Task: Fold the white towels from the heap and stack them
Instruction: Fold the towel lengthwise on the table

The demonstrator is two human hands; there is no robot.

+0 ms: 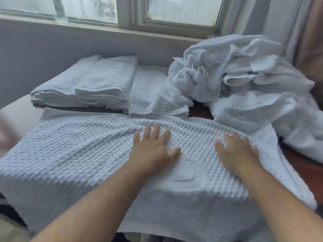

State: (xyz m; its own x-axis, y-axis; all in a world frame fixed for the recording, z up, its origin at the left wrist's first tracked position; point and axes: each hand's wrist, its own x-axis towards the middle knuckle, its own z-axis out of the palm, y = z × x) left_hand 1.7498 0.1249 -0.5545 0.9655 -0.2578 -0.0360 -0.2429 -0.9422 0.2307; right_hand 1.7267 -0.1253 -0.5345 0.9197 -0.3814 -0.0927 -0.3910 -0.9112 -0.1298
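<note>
On the spread towel (78, 154), left hand (153, 149) and right hand (236, 152) press flat, holding nothing.

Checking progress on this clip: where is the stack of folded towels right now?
In the head view the stack of folded towels lies far left below the window, behind the spread towel, a single folded towel beside it on the right.
</note>
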